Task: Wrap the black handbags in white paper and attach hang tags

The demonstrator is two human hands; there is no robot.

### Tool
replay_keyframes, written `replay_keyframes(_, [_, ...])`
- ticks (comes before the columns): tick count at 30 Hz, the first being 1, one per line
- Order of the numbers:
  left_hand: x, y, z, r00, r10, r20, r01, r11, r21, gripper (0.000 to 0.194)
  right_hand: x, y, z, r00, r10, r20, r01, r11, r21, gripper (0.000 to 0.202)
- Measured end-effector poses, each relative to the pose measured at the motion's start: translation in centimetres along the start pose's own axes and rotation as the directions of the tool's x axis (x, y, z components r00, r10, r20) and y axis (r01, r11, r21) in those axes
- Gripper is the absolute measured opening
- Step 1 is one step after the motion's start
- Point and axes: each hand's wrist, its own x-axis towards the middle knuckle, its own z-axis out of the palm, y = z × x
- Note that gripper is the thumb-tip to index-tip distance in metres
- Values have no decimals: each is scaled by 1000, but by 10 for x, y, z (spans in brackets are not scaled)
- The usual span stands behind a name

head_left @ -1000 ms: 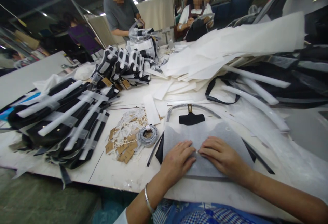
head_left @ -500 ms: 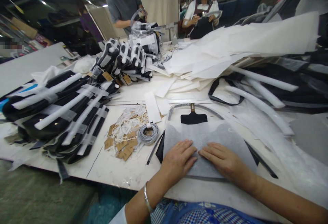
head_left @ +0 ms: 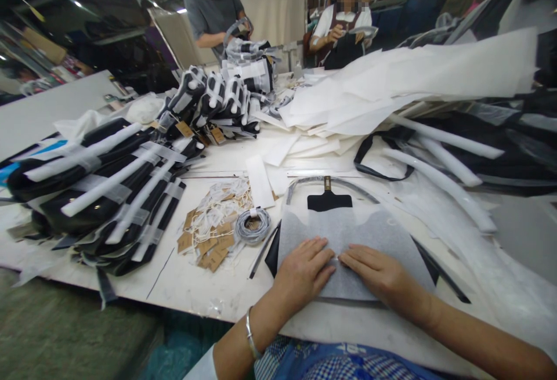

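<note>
A thin white sheet (head_left: 348,226) lies over a black bag (head_left: 271,255), whose dark corners stick out on both sides. My left hand (head_left: 304,267) rests flat on the sheet, fingers stretched out toward the middle. From the other side my right hand (head_left: 378,272) lies on it too, its fingers extended, the fingertips of both hands a small gap apart. Above the sheet's top edge show a black flap (head_left: 329,201) with a metal clasp and a curved handle (head_left: 300,183) in clear wrap. What lies under my palms is hidden.
Left of the sheet are a coil of grey cord (head_left: 252,226) and a heap of brown tags (head_left: 215,246) with white strings. Wrapped black bags (head_left: 82,212) are piled at the left. White sheets (head_left: 369,96) and foam tubes (head_left: 448,188) lie right. Two people work across the table.
My hands stay almost in place on the sheet, the right fingertips shifting slightly. The view has moved a little. Across the table, the seated person's hands and the piece they hold have shifted slightly.
</note>
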Motion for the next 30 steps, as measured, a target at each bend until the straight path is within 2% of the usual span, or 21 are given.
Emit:
replay_keyframes(12, [-2,-2,2,1000,-2,3,3,1000,-13,28,3,0,-2,998,-68,-15,69,993,94,32])
replay_keyframes(19, [-1,-1,2,1000,-10,8,10,1000,7,29,10,-3,-8,997,79,20,-82,975,206,32])
replay_keyframes(26, [-1,1,-2,1000,5,22,-5,999,34,28,9,-3,-3,979,147,142,-167,976,138,27])
replay_keyframes(30, [2,2,-7,995,15,102,-21,998,65,30,3,2,0,951,159,264,-163,987,-6,40])
